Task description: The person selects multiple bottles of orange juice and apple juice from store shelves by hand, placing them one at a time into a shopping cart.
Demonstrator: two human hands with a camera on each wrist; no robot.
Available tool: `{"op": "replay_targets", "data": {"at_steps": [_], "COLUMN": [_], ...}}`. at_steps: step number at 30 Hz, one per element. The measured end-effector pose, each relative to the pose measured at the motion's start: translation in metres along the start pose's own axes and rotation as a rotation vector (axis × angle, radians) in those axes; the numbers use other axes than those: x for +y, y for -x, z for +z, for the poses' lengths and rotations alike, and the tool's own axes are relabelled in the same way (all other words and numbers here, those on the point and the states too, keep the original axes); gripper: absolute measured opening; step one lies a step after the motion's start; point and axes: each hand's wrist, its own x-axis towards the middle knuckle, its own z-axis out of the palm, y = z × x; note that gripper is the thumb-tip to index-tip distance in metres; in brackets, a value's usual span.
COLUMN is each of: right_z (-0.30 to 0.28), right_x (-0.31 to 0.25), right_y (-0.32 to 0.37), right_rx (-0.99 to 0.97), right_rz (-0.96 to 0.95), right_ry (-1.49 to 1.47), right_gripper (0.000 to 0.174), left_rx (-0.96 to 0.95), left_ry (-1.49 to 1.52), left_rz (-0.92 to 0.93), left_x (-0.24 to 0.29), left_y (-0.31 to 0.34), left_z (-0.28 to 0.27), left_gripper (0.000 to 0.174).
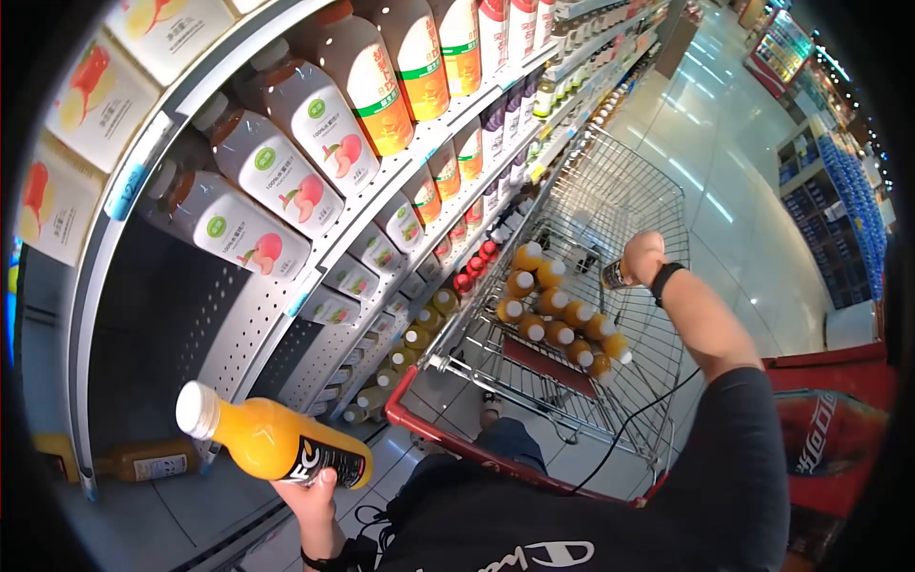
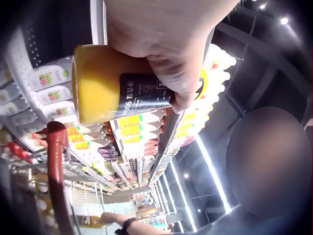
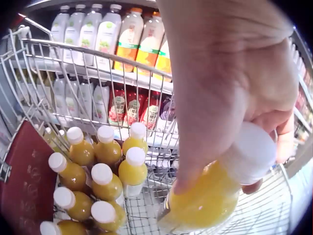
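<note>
In the head view, the left hand [image 1: 313, 498] grips an orange juice bottle [image 1: 286, 440] with a white cap and black label, held tilted at the left, outside the cart. The left wrist view shows that hand [image 2: 164, 54] with its thumb across the bottle's label [image 2: 142, 92]. Over the cart basket, the right hand [image 1: 644, 255] holds another juice bottle [image 1: 618, 275]. Up close in the right wrist view, the right hand [image 3: 234, 88] has its fingers around the neck of this bottle [image 3: 205, 200], below the white cap. Several similar bottles [image 3: 105, 183] stand in the cart.
The metal cart [image 1: 634, 172] has a red handle [image 1: 448, 439]. Shelves with peach juice bottles [image 1: 276, 172] run along the left. Bottles lie on the bottom shelf [image 1: 152, 461]. A red Coca-Cola display [image 1: 820, 439] stands at the right.
</note>
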Motion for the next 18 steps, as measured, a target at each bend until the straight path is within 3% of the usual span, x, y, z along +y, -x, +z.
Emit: {"op": "replay_targets", "data": {"at_steps": [2, 7, 11, 14, 18], "right_z": [0.013, 0.050, 0.074, 0.085, 0.093], "right_x": [-0.026, -0.095, -0.135, -0.147, -0.121], "right_y": [-0.032, -0.099, -0.116, -0.113, -0.107], "right_rx": [-0.002, -0.099, 0.155, 0.194, 0.097], "right_rz": [0.071, 0.147, 0.204, 0.177, 0.045], "right_ry": [-0.090, -0.383, -0.707, -0.819, -0.702], "right_gripper": [0.034, 0.023, 0.018, 0.020, 0.025], "left_rx": [-0.047, -0.068, -0.199, -0.284, -0.338], "left_ry": [-0.081, -0.293, -0.439, -0.537, -0.545], "left_rz": [0.025, 0.088, 0.127, 0.136, 0.397], "left_x": [0.006, 0.003, 0.000, 0.006, 0.000], "left_y": [0.001, 0.012, 0.011, 0.004, -0.010], "left_z": [0.003, 0.012, 0.011, 0.026, 0.054], "left_gripper": [0.092, 0.097, 0.094, 0.092, 0.066]}}
